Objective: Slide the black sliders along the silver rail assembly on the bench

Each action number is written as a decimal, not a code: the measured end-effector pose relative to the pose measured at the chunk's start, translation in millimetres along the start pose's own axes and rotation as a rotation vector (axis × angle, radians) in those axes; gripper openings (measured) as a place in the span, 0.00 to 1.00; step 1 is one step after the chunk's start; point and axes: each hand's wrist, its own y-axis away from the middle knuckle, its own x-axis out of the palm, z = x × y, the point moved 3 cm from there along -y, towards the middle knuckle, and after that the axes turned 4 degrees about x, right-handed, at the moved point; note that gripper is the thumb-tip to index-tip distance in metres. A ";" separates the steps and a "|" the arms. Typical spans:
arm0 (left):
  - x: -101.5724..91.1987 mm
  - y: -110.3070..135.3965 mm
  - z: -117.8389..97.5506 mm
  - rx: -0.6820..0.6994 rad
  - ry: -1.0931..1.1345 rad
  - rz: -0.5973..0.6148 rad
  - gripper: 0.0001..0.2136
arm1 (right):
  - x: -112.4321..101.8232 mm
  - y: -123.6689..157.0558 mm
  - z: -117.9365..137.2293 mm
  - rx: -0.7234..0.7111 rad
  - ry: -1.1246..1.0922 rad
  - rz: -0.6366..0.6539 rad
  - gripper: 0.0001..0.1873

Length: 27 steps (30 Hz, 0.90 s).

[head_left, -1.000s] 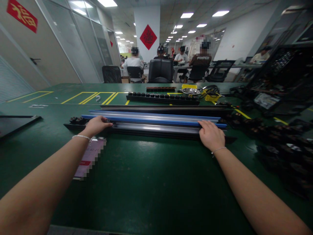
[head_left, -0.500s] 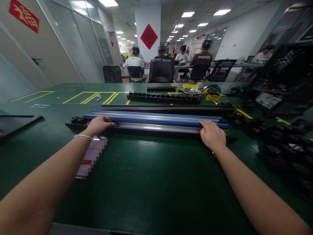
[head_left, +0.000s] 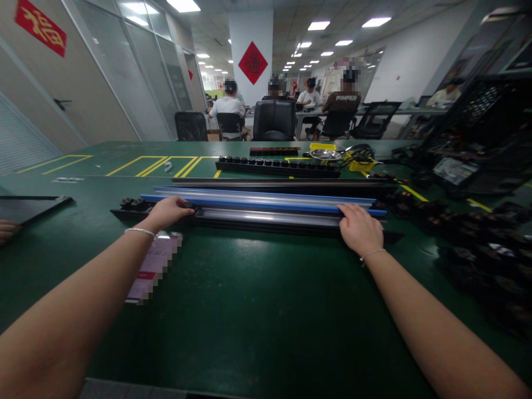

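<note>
A long black rail [head_left: 266, 228] with a shiny metal channel lies crosswise on the green table. Small dark round-topped parts [head_left: 132, 203] sit in its left end. My left hand [head_left: 168, 213] is closed in a pinch over that channel, on a small black part [head_left: 192, 210] that its fingers half hide. My right hand [head_left: 361, 230] lies over the rail's right portion, fingers curled across it, tips at the blue edge behind; its thumb is hidden. Directly behind runs a blue-edged metal strip [head_left: 257, 198].
Behind lie another dark rail [head_left: 270, 185] and a black strip of parts [head_left: 278, 166]. A metal bowl [head_left: 326, 155] stands farther back. Many dark parts [head_left: 477, 249] are heaped at right. A phone [head_left: 155, 266] lies beneath my left forearm. Another person's hand [head_left: 7, 231] touches a dark-framed panel [head_left: 37, 208].
Both my hands stay in nearly the same places on the rail. At the left edge, another person's hand has come further into view by the panel.
</note>
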 end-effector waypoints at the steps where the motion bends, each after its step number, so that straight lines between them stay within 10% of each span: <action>1: 0.1 0.3 -0.8 0.006 -0.018 0.002 0.24 | -0.5 0.1 0.4 0.000 0.002 0.001 0.25; 27: 13.3 5.1 -33.2 0.077 -0.119 -0.009 0.22 | -2.6 0.9 1.4 0.001 0.000 0.001 0.24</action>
